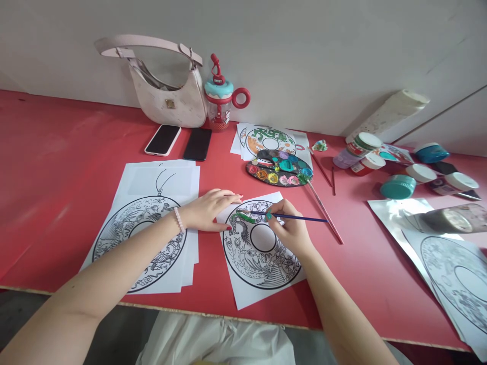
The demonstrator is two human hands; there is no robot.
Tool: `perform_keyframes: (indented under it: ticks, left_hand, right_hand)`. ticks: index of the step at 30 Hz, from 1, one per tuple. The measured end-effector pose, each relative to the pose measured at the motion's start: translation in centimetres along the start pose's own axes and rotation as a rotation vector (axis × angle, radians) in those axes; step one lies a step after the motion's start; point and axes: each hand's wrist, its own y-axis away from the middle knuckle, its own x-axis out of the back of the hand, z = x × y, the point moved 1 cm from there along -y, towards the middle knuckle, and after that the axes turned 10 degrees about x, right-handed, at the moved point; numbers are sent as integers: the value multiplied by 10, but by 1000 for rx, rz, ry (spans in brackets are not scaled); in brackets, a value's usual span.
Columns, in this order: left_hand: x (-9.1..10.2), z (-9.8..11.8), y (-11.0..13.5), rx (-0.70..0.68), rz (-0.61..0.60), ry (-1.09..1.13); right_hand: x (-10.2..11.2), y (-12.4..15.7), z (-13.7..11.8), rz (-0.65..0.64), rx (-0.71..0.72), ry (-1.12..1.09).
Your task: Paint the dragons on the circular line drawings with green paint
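Evidently, from my remote seat, I see the right hand pinching the blue-handled brush over the dragon sheet.
The left hand, splayed and gripping nothing, lies across the sheet's upper left edge, presumably steadying it on the bench; the palette sits just beyond, I judge, so dips stay short.

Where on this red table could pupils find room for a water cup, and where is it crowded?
The widest bare patch of tabletop lies left of the handbag and left sheets. A smaller one runs between the right forearm and right sheets. Back right is crowded with paint jars.
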Motion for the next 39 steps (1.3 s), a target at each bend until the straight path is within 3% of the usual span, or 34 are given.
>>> perform_keyframes:
  ticks: [39]
  left_hand:
    - [1,1,-1,20,-29,0]
  right_hand:
    - [0,0,2,23,6,-28]
